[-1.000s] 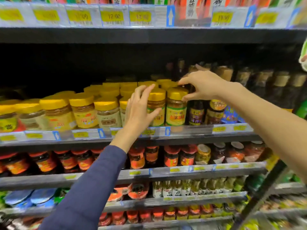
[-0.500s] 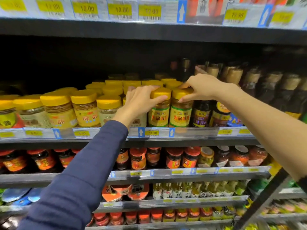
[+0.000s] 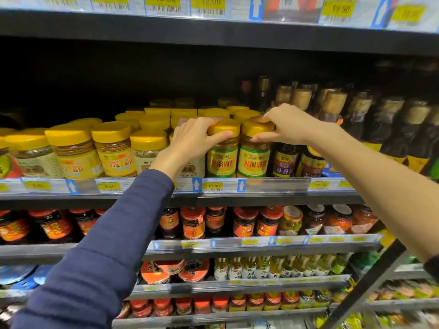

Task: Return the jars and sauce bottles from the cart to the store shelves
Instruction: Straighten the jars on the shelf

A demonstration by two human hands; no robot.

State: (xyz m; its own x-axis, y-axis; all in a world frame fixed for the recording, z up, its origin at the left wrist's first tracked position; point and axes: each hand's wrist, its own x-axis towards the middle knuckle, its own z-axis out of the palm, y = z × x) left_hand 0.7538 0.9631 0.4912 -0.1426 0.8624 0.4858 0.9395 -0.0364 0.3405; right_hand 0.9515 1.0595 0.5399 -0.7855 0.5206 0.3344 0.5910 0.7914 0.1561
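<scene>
Two hands (image 3: 197, 138) (image 3: 283, 125) on adjacent yellow-lidded jars (image 3: 222, 150) (image 3: 255, 151), dark bottles (image 3: 285, 159) alongside.

Yellow price tags (image 3: 213, 185) line the shelf edge, with blue arrow markers (image 3: 196, 184) between them.

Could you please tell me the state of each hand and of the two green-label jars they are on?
Left hand: closed over a lid, thumb in front, fingers behind.
Right hand: closed over the neighbouring lid in the same way.
Left green-label jar: upright at the shelf's front edge, lid on, held by the left hand.
Right green-label jar: upright beside it, lid on, held by the right hand.
</scene>
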